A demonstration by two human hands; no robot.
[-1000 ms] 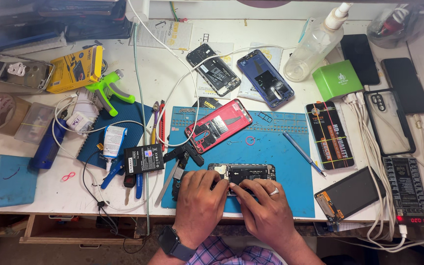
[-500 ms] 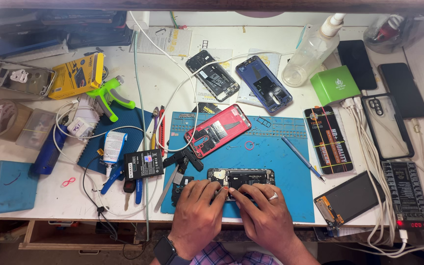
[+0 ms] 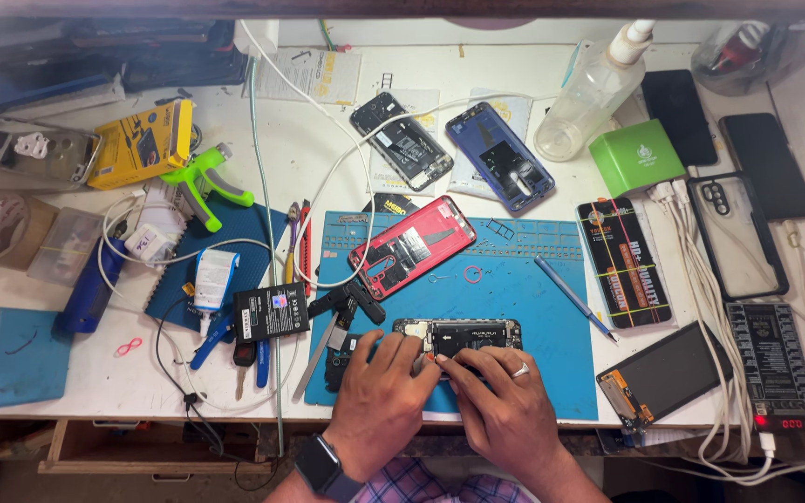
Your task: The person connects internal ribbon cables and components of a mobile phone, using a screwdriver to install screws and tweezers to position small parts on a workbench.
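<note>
An opened black phone (image 3: 463,335) with its insides showing lies near the front of a blue work mat (image 3: 514,279). My left hand (image 3: 379,401), a dark watch on its wrist, rests on the phone's left end with the fingers curled down onto it. My right hand (image 3: 500,401), wearing a ring, presses its fingertips on the lower middle of the phone, touching my left hand. Whether a small tool sits between the fingers is hidden. A red phone back cover (image 3: 412,247) lies tilted just beyond.
Two more opened phones (image 3: 401,140), (image 3: 500,156) lie at the back, beside a clear spray bottle (image 3: 593,88) and a green box (image 3: 637,156). Screens, a black case (image 3: 738,233) and white cables sit at right. Tweezers (image 3: 314,359), a battery (image 3: 270,310) and screwdrivers lie left.
The view has shifted slightly. Both hands stay on the opened phone, with small movements of the fingertips; nothing was picked up or let go.
</note>
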